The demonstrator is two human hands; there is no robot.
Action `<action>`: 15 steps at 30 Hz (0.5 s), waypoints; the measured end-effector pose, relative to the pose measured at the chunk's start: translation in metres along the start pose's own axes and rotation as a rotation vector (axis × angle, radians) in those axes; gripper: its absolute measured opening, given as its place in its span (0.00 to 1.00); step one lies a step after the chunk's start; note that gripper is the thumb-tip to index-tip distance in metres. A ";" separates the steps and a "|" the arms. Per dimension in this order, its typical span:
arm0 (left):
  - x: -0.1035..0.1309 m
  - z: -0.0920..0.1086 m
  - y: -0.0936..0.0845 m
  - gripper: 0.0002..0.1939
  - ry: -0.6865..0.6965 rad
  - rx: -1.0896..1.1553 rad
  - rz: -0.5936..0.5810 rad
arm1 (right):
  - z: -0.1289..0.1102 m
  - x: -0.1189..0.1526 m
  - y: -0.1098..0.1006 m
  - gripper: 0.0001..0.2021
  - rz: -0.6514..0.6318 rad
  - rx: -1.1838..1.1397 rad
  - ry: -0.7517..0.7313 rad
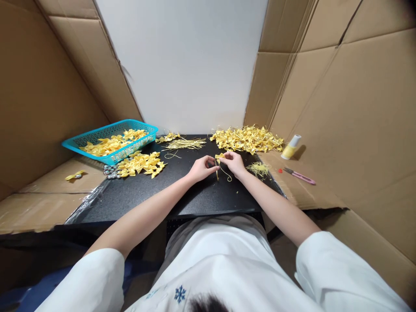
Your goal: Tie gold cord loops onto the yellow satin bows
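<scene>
Both hands work close together over the black tabletop (146,199). Between the fingertips of my right hand (235,164) is a small yellow ribbon bow (220,157). Thin yellow cord (229,177) hangs from the bow in a loose curl. My left hand (204,168), just left of the bow, has its thumb and fingers pinched on a strand of the cord (217,171) that dangles below. Fingers partly cover where cord and bow meet, so a knot cannot be made out.
Yellow bows fill a blue basket (112,125), with a loose bow pile (141,164) and silvery beads (111,171) before it. Cut cords (188,143) lie behind my hands. Rightward are a large bow heap (247,139), cord scraps (259,169), a thread spool (290,147) and pink snips (302,177).
</scene>
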State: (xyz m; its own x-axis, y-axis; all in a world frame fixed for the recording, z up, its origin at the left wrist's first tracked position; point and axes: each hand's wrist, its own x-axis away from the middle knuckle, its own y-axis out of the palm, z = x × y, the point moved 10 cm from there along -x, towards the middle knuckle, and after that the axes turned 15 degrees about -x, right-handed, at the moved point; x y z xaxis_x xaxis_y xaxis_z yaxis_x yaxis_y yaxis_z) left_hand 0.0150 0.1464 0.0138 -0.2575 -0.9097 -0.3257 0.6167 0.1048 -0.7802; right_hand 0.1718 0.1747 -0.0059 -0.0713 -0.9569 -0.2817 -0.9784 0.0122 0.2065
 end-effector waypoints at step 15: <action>0.002 0.005 -0.019 0.12 0.117 -0.356 0.057 | -0.042 0.007 -0.019 0.05 0.158 0.232 -0.173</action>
State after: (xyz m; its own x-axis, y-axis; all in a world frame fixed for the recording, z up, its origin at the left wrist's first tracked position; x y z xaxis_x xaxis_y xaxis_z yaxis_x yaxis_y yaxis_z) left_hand 0.0066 0.1402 0.0309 -0.3260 -0.8489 -0.4162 0.3404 0.3053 -0.8893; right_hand 0.1980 0.1557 0.0274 -0.2386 -0.8745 -0.4223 -0.9692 0.2416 0.0472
